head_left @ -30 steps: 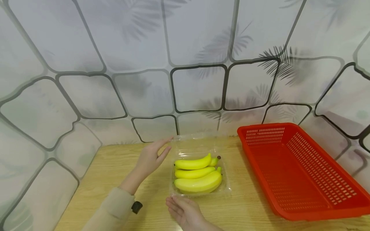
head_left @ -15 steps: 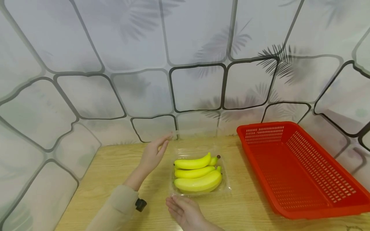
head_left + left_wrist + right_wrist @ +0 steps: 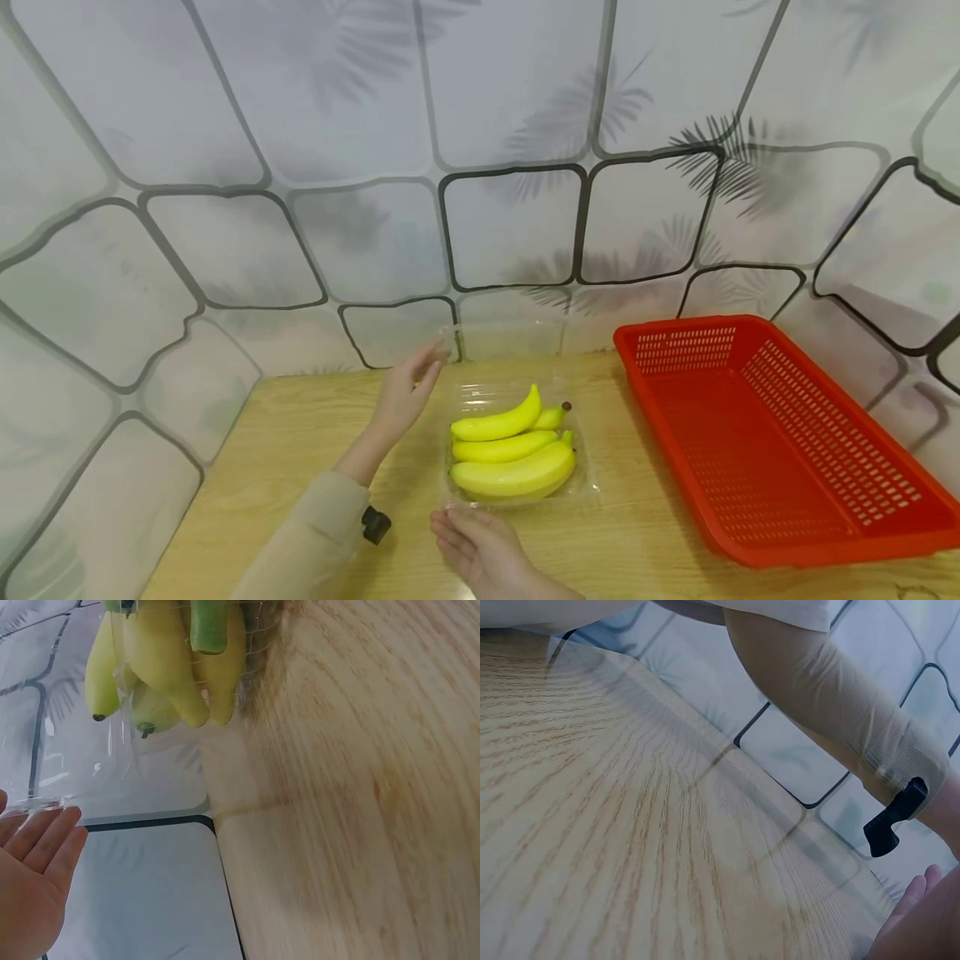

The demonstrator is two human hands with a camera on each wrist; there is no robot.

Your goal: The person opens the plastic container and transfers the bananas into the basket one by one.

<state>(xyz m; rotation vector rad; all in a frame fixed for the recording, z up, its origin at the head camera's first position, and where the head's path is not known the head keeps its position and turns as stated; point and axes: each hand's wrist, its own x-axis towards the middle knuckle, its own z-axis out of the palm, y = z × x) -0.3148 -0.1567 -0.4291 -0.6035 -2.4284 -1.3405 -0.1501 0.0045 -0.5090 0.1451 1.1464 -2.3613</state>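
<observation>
In the head view a clear plastic clamshell box (image 3: 589, 483) stands on the table with its lid (image 3: 510, 340) raised at the back. Several yellow bananas (image 3: 513, 479) lie inside it, stacked front to back. My left hand (image 3: 402, 398) is at the lid's left corner, its fingers straight and touching the lid edge. The left wrist view shows that same hand (image 3: 34, 877) with extended fingers against the clear plastic. My right hand (image 3: 483, 554) rests at the box's front edge, palm turned up and fingers loosely bent, holding nothing.
A red perforated plastic basket (image 3: 757, 467) sits on the right of the wooden table (image 3: 300, 433). A patterned wall covering (image 3: 517, 229) rises directly behind the table and along both sides. A black strap mount (image 3: 375, 525) is on the left wrist.
My left hand has moved slightly up and right, and the lid has tilted higher. The rearmost banana has shifted, its stem end pointing more upward. The right hand has stayed in place.
</observation>
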